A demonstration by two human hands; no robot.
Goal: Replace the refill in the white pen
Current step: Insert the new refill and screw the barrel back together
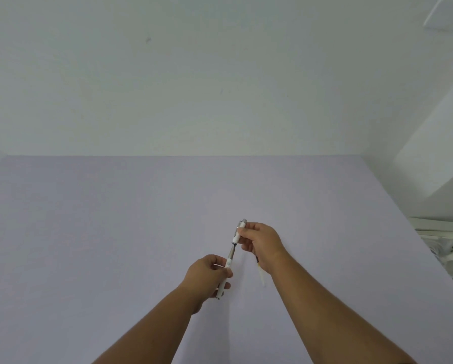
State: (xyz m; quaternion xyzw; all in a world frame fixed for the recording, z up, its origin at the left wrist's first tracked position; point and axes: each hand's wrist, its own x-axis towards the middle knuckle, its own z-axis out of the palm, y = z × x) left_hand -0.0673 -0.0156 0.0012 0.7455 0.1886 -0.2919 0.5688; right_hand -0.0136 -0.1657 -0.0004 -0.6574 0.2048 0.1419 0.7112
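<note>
My left hand [207,274] pinches the white pen's front half [222,286], my right hand [259,241] pinches its back half [238,232], the refill [231,253] bridging them, so I think they join or pull apart next.

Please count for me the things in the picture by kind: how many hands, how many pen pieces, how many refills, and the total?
Hands: 2, the left hand and the right hand
White pen pieces: 2, the upper piece and the lower piece, pulled apart
Refills: 2, one between the pieces, one under the right hand
Table: 1
Total: 7
</note>
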